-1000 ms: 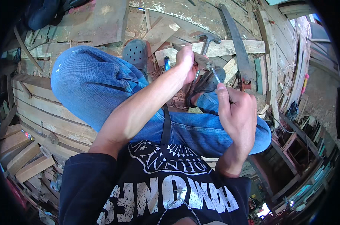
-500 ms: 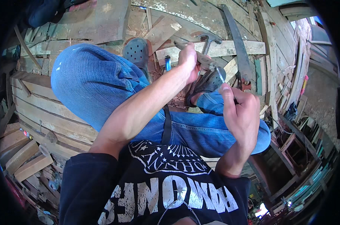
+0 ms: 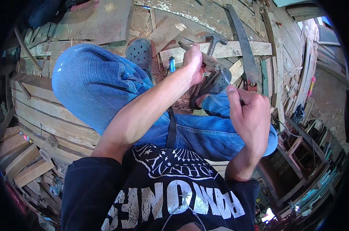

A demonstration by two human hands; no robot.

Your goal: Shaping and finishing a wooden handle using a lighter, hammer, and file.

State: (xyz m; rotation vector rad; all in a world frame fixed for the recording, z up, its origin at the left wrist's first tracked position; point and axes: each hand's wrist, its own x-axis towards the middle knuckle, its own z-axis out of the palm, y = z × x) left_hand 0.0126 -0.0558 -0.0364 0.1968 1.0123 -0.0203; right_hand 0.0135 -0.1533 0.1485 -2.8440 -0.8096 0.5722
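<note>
My left hand is closed around a short worn piece of wood, which slants above my right shoe. In my right hand is a slim metal-bladed tool, its thumb pressed along it. The blade's tip meets or nearly meets the right end of the wood; the handle is mostly hidden in my fist, so its exact kind does not show. Just beyond the wood lies a claw hammer on a pale wooden strip. A small blue object stands out beside my left wrist.
A long dark saw blade rests on the boards to the right of the hammer. Loose planks cover the far floor. Stacked boards lie at my left, with wood offcuts below them. Timber frames stand at the lower right.
My right hand has shifted slightly to the right, and the tool's blade has moved a little with it. The left hand and the wood stay nearly still.
</note>
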